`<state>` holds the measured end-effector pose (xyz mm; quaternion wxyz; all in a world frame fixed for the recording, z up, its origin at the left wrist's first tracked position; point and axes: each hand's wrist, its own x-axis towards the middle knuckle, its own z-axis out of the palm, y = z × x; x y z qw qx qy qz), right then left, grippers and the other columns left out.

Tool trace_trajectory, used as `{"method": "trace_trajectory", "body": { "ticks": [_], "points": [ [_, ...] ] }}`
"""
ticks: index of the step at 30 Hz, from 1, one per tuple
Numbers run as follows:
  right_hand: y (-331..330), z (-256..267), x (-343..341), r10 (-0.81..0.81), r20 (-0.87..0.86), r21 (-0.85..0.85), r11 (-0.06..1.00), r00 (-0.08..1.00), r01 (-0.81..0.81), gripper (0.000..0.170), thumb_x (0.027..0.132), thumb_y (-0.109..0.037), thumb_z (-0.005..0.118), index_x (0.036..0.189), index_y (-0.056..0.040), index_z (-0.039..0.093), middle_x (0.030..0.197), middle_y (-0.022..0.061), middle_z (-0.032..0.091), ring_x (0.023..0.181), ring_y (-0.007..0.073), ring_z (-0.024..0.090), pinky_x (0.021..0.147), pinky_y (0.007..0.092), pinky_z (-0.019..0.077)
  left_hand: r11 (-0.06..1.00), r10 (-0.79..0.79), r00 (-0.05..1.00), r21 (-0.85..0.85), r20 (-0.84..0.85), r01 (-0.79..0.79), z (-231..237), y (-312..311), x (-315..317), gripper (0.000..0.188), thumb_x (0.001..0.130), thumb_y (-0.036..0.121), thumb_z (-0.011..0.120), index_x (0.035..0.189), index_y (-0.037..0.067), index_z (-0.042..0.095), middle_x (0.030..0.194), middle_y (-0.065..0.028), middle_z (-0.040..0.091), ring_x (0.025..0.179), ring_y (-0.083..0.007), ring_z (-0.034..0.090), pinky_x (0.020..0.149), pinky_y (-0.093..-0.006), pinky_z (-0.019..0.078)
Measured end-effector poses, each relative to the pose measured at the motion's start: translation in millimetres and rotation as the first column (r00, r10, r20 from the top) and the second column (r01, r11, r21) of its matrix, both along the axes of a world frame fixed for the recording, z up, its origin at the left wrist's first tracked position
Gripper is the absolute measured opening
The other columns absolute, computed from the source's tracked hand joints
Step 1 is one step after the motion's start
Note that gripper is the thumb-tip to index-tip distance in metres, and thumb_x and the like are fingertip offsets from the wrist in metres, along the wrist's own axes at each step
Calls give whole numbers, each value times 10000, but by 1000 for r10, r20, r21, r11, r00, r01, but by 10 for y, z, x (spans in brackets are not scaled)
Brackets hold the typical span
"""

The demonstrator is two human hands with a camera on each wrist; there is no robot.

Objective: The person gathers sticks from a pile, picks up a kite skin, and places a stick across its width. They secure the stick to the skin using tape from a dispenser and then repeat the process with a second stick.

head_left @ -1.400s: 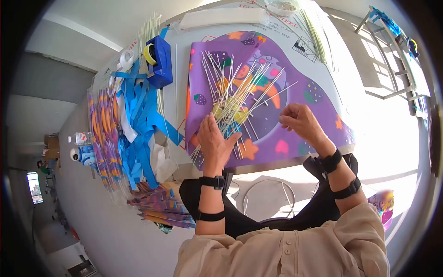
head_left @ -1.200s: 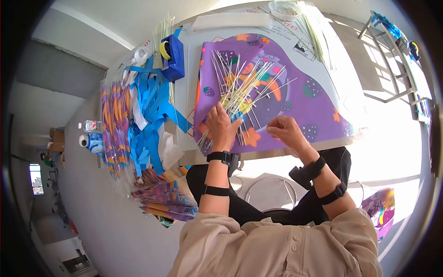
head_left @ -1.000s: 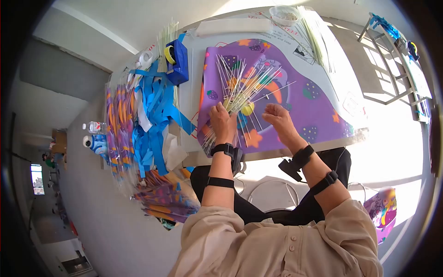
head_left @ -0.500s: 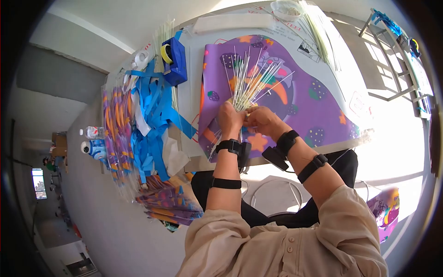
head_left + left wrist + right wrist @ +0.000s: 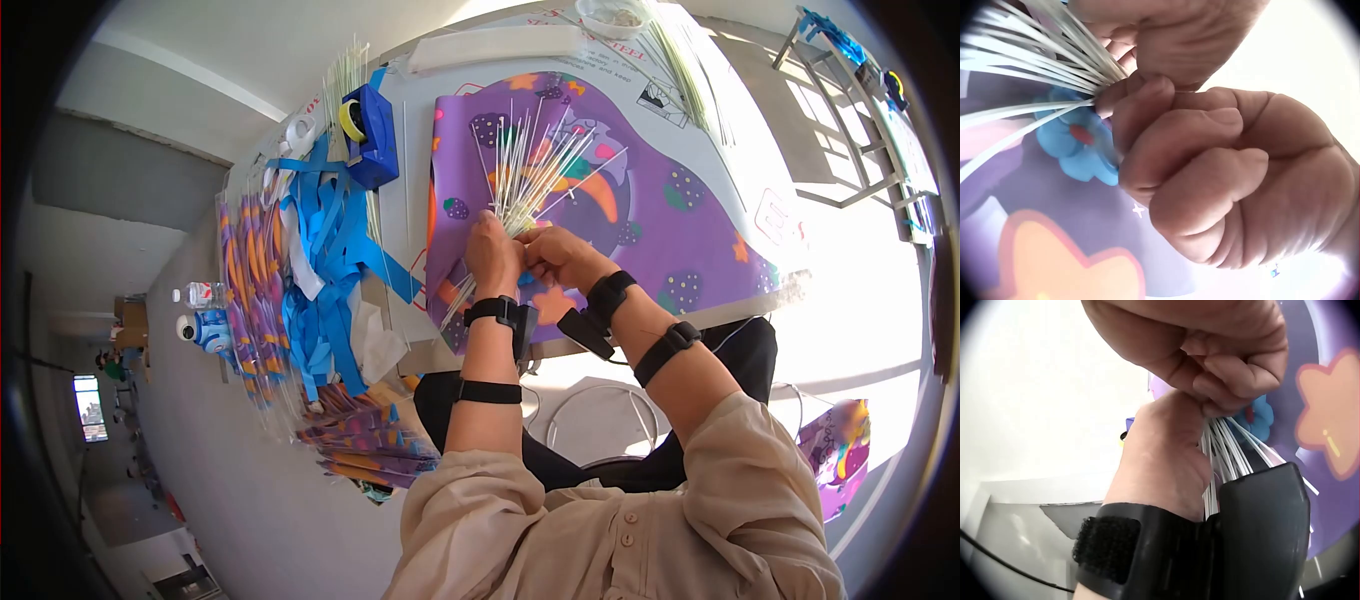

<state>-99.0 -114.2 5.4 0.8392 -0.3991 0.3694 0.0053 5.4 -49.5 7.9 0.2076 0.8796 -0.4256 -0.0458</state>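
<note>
A fanned bundle of thin white rods [image 5: 535, 170] lies over a purple printed fabric sheet [image 5: 660, 235] in the head view. My left hand [image 5: 495, 252] grips the bundle near its lower part, and rod ends stick out below the hand. Close against it, my right hand [image 5: 562, 254] has its fingers curled, the tips pinching at the rods beside the left hand. The left wrist view shows the curled right hand [image 5: 1222, 169] with rods [image 5: 1029, 62] spreading out from the fingertips. In the right wrist view, the right hand [image 5: 1222, 356] partly covers the gripped spot.
Left of the sheet stand a blue tape dispenser [image 5: 370, 140] and a heap of blue strips [image 5: 335, 240]. Bagged printed bundles [image 5: 255, 290] lie farther left. More pale rods [image 5: 690, 80] and a clear bowl [image 5: 612, 16] sit at the table's far side.
My right hand has come in from the right and closed at the rods beside my left hand. The left hand has gathered the spread rods into a tighter bundle.
</note>
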Motion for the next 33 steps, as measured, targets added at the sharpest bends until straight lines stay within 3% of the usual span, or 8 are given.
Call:
{"method": "trace_trajectory", "body": {
  "ticks": [7, 10, 13, 15, 18, 25, 30, 33],
  "points": [
    [79, 88, 18, 87, 40, -136, 987, 995, -81, 156, 762, -6, 495, 858, -48, 611, 650, 28, 539, 468, 113, 465, 383, 261, 339, 1000, -24, 998, 18, -49, 25, 117, -16, 41, 242, 667, 25, 609, 869, -53, 500, 831, -293, 621, 797, -451, 615, 701, -491, 502],
    [153, 77, 24, 45, -58, -275, 960, 997, -59, 335, 768, 46, 507, 1075, -48, 607, 792, 35, 582, 645, 136, 577, 507, 249, 459, 999, 6, 996, 41, -87, -2, 214, 23, 34, 248, 676, 30, 613, 885, -56, 509, 851, -300, 618, 836, -457, 609, 726, -491, 497],
    [197, -47, 6, -178, 124, -202, 959, 976, 200, 244, 813, -16, 555, 1052, -20, 606, 886, 49, 614, 762, 153, 608, 650, 258, 502, 998, -24, 982, 50, -187, 34, 320, 77, 0, 245, 691, 33, 603, 897, -64, 513, 861, -298, 617, 859, -457, 602, 738, -496, 489],
    [222, 32, -63, -454, 219, 481, 820, 864, 309, 193, 855, -94, 593, 1026, -6, 608, 949, 63, 625, 798, 152, 609, 707, 276, 506, 999, -44, 977, -3, -209, 44, 375, 106, -48, 250, 713, 40, 603, 917, -69, 508, 888, -301, 613, 873, -466, 592, 744, -495, 479],
    [279, 249, -29, -496, 420, 392, 855, 760, 341, 181, 873, -173, 605, 950, -13, 641, 819, 53, 634, 700, 152, 594, 641, 292, 497, 979, -174, 975, -133, -136, 156, 410, 182, -273, 233, 754, 59, 598, 922, -71, 502, 884, -291, 602, 863, -460, 591, 728, -476, 481],
    [23, 573, -371, -459, 401, 99, 882, 793, 460, 142, 842, -75, 608, 915, 45, 626, 834, 90, 643, 741, 174, 626, 669, 313, 517, 962, -194, 948, -237, -252, 134, 860, 149, -892, 349, 799, 122, 618, 1072, -52, 487, 962, -263, 605, 919, -439, 585, 764, -433, 477],
    [-511, 942, -914, -527, 347, 63, 838, 776, 542, 134, 839, -27, 565, 841, 100, 604, 767, 172, 647, 667, 271, 657, 632, 381, 568, 783, -548, 816, -459, -187, 420, 1056, 30, -1194, 572, 782, 61, 648, 1286, -47, 399, 1120, -192, 560, 1027, -296, 560, 864, -374, 450],
    [-970, 1128, -1425, -523, 276, -53, 830, 807, 556, 134, 855, -64, 601, 769, 31, 564, 655, 82, 567, 515, 130, 560, 482, 318, 518, 705, -644, 755, -476, -121, 525, 1208, 23, -1363, 600, 778, 65, 659, 1313, -6, 398, 1120, -177, 565, 1019, -272, 562, 814, -357, 480]
  ]
}}
